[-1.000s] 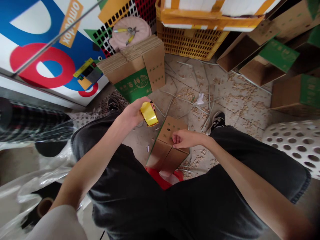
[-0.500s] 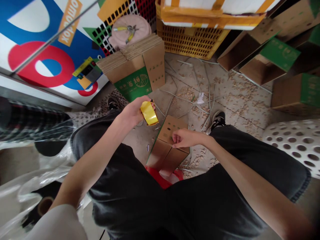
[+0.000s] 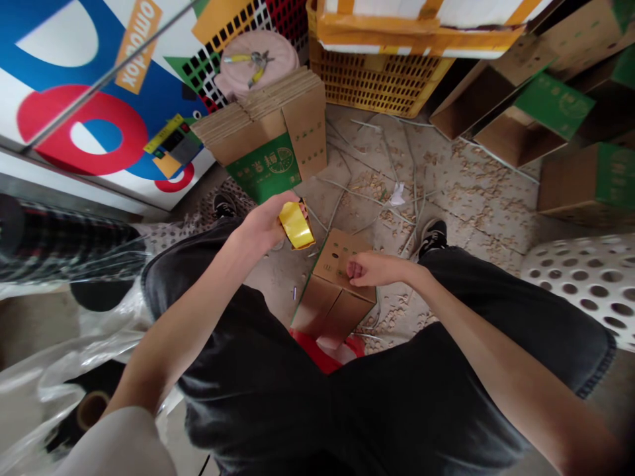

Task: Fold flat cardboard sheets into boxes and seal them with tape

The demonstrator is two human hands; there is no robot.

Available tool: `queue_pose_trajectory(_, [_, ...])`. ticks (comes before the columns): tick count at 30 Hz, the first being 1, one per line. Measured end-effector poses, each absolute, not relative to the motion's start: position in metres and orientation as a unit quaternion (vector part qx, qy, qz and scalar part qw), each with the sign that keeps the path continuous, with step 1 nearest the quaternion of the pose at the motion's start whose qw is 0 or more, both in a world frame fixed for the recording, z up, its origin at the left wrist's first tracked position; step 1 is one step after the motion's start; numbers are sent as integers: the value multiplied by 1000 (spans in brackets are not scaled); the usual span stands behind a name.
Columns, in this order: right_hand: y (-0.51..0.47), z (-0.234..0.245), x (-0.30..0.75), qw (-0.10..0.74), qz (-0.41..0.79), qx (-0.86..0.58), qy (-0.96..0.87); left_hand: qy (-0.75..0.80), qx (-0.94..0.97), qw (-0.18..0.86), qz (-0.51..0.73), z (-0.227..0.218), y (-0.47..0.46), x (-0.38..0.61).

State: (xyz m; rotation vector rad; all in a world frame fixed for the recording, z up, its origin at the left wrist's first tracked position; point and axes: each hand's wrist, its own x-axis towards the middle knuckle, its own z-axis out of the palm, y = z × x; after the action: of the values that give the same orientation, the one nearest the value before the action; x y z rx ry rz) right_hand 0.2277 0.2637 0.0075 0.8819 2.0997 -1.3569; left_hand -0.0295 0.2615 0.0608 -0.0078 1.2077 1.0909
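My left hand [image 3: 272, 221] is wrapped round a roll of shiny yellow tape [image 3: 298, 226], held up to the left of a closed cardboard box [image 3: 322, 297]. The tape's far edge is dark, and its inner side is hidden by my fingers. The brown box has small holes and green print on its upper face and stands between my legs. My right hand [image 3: 370, 270] is over that face near its right side, with the fingers curled in and nothing visible in them. Whether it touches the cardboard, I cannot tell.
A bundle of flattened cartons [image 3: 278, 132] stands ahead, before a pink round lid [image 3: 260, 63] with pliers [image 3: 255, 63] on it. A yellow crate [image 3: 377, 79] is behind. Open cartons [image 3: 536, 125] stand right. Straps and shavings litter the floor [image 3: 461, 192]. Something red [image 3: 317, 354] lies below the box.
My right hand has shifted slightly to the right over the box. My left hand keeps its hold on the yellow tape in nearly the same place.
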Motion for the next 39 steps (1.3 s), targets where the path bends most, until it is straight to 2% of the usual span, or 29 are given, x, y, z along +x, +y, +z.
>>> queue_pose_trajectory(8, [273, 21, 236, 269, -466, 343, 770, 536, -8, 689, 488, 64, 262, -30])
queue_pose_trajectory(17, [266, 13, 247, 384, -504, 306, 711, 545, 3, 687, 481, 63, 261, -29])
queue_pose_trajectory(39, [261, 10, 240, 378, -479, 288, 738, 530, 13, 701, 477, 55, 260, -34])
